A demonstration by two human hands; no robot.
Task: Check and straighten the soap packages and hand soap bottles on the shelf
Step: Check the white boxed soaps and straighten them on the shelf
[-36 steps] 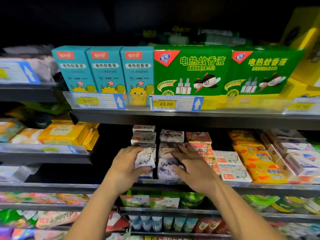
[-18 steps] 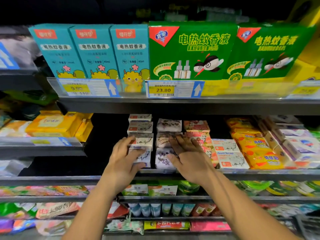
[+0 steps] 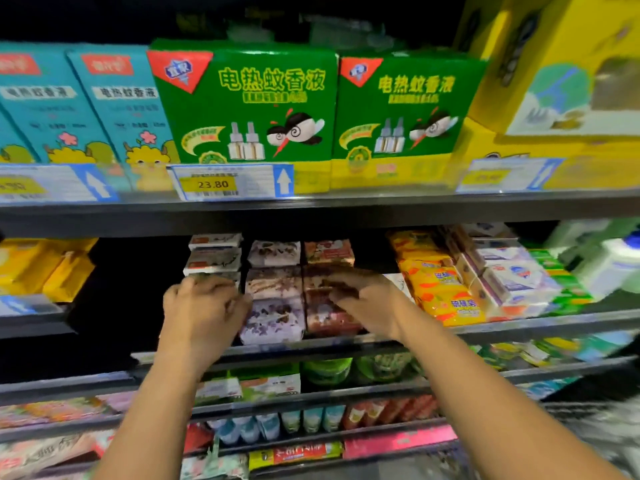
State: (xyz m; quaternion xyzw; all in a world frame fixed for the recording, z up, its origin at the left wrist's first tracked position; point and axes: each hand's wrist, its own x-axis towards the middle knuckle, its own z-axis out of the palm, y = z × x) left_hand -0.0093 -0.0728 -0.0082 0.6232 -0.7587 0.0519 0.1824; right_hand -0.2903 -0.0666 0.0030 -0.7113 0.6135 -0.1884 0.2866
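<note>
Three columns of soap packages stand side by side on the middle shelf (image 3: pixel 519 325): white ones (image 3: pixel 214 259), purple-flowered ones (image 3: pixel 273 320) and red ones (image 3: pixel 329 252). My left hand (image 3: pixel 204 306) lies over the front of the white column with bent fingers and hides the packs beneath. The blur hides whether it grips one. My right hand (image 3: pixel 367 301) rests on the red column with fingers stretched leftward. A white hand soap bottle (image 3: pixel 609 268) with a blue cap stands at the far right.
Yellow soap bags (image 3: pixel 440 292) and white soap boxes (image 3: pixel 512 278) fill the shelf to the right of my hands. Green and teal mosquito-liquid boxes (image 3: pixel 249 105) stand on the shelf above. A dark gap (image 3: pixel 138 289) lies left of the white column. Lower shelves hold more packets.
My right hand has moved from the purple column to the red column. My left hand stays at the white column, its fingers now bent. The view has swung right.
</note>
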